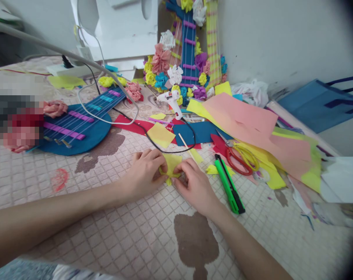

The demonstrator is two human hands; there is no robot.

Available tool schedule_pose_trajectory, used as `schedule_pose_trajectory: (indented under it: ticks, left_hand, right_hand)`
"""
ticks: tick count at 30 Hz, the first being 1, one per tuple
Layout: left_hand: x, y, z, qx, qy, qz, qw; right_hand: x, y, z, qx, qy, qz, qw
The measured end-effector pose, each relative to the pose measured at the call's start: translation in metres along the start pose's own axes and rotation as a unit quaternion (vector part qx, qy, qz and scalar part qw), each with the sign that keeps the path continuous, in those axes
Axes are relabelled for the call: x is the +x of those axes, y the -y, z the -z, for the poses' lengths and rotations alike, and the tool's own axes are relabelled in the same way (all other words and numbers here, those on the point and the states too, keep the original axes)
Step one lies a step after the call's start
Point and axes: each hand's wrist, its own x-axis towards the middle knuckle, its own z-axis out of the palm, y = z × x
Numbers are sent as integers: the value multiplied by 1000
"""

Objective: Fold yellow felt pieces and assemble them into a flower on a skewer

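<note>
Two hands: left hand (147, 171) and right hand (195, 184), thumb and fingers of each pinched on one yellow piece (172, 161).
One piece held: between both sets of fingertips, right of the left hand, left of the right.
One cutter (229, 186): green, just right of the right hand.
One pair of scissors (229, 143): near the cutter's far end.
One glue gun (175, 102): white, beyond the hands.

blue bag (306, 103), right | power strip (58, 70), black plug (66, 62), back left | whitish heap (250, 91), probably plastic, near wall (269, 39)
</note>
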Motion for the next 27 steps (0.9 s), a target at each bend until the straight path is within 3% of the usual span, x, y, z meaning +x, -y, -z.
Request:
schedule_pose_trajectory:
  ticks: [27]
  left_hand:
    - [0, -3, -3, 1, -12, 8, 1000]
  right_hand:
    - [0, 1, -8, -32, -26, 19, 999]
